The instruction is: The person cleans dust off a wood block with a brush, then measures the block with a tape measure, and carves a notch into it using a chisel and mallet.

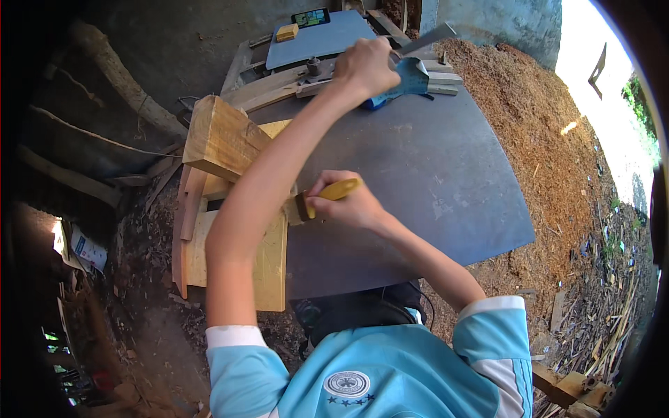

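Right hand holds yellow-handled brush, apparently against the board

Daylight: strong, from the opening at my upper right, burnt out to white. Sawdust: warmly lit, one small sunlit streak. Tabletop before me: even, soft light, faint sheen. Wall to my left: dim, darkening toward the rim. Focus: fair, far details soft. Fisheye: edges bowed, corners black.
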A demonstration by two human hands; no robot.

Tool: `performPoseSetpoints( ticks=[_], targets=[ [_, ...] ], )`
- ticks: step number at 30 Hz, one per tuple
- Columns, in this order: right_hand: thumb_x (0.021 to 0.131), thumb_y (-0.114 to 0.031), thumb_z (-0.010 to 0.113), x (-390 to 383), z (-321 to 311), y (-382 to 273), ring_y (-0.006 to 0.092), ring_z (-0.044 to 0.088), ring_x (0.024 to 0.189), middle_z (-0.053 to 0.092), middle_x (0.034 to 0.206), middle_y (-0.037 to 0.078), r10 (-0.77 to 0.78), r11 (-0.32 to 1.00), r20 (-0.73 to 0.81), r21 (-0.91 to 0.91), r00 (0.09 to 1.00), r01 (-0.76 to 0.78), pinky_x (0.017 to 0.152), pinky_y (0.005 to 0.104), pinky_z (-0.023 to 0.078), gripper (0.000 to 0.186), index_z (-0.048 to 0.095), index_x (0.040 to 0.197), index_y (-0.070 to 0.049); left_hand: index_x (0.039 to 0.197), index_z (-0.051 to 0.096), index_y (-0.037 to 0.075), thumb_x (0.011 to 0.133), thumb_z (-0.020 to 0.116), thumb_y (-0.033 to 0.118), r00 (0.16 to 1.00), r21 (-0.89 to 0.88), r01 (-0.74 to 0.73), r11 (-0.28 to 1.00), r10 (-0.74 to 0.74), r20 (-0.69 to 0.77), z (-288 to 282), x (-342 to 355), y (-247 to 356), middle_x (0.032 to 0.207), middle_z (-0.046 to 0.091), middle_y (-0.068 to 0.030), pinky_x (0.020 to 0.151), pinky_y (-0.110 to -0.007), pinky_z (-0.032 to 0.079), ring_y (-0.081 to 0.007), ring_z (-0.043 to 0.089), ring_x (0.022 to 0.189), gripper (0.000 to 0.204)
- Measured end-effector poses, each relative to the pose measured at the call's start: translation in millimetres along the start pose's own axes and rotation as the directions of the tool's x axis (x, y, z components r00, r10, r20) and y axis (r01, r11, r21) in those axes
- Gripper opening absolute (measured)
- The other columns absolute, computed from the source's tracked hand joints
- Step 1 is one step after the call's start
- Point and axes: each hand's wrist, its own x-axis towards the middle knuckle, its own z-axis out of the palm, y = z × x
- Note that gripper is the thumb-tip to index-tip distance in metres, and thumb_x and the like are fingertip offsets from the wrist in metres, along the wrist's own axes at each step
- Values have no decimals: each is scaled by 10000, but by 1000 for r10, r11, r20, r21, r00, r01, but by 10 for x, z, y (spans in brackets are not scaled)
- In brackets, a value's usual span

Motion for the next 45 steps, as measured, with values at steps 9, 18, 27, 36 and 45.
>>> performPoseSetpoints(
  ticks=[9,18,27,36,45],
  targets=[
    [777,-177,633,-742,-2659,380,153,627,621,655,728,82,198,798,-652,-326,732,-506,547,298,500,185,650,851,-8,973,620,3,677,681,252,989,-166,33,986,-56,-138,-1036,-221,-513,780,664,-115,649,-301,503,-166,633,696,391],
    [718,-80,689,-171,-1254,-159,105,585,667,633,716,45,-22,888,-352,-437,936,-144,575,253,472,98,631,790,-46,1043,487,-49,730,655,155,951,-772,129,622,-299,-82,-1138,153,-878,752,586,-101,547,-304,476,-159,568,620,410],
    [720,-90,658,383,-1559,751,165,632,738,652,803,94,204,974,-382,-17,901,-227,653,276,533,158,640,860,-18,733,506,13,723,601,88,874,-983,152,-105,-449,183,-1388,-263,-1290,618,516,-105,551,-372,495,-227,524,543,122],
    [704,-95,666,503,-1557,229,144,580,578,623,675,78,-281,869,-500,-495,819,-4,526,287,468,98,618,742,-19,710,496,25,739,541,125,823,-941,28,-336,-527,212,-1281,123,-972,615,524,-93,686,-395,511,-238,537,594,114],
    [717,-85,678,940,-751,1180,102,599,692,658,771,45,10,991,-338,129,941,36,634,253,499,100,599,731,-25,764,478,29,744,565,102,875,-951,89,-297,-433,217,-1249,-187,-794,626,499,-88,567,-323,468,-195,495,559,115]
  ],
)
